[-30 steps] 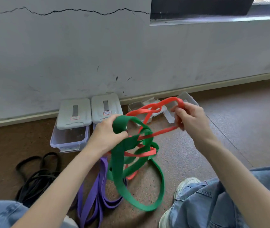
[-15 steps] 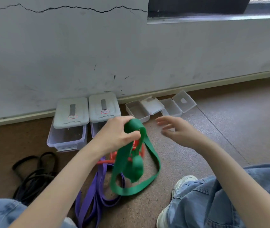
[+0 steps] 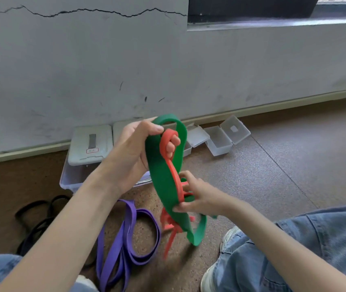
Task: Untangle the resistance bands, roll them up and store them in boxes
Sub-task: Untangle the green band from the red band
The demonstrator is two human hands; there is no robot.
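Note:
My left hand point(image 3: 134, 152) is raised in the middle of the view and grips the top of a wide green band point(image 3: 161, 173), with a thin red band point(image 3: 169, 142) looped over its fingers. The two bands hang down tangled together. Lower down, my right hand point(image 3: 197, 197) pinches the green band and red strands where they cross. The loose ends of both bands dangle toward the floor. A purple band point(image 3: 125, 234) lies coiled on the floor below my left forearm. A black band point(image 3: 35, 218) lies at the left.
Two lidded clear boxes point(image 3: 90, 144) stand against the wall behind my left hand. Small open clear boxes point(image 3: 220, 140) lie to their right. My knees in jeans point(image 3: 294, 249) and a shoe point(image 3: 212, 277) fill the lower corners. Brown floor stretches to the right.
My right hand let go of the red band, then came back low and took the tangle. My left hand rose with the green band, and the red band now loops over its fingers.

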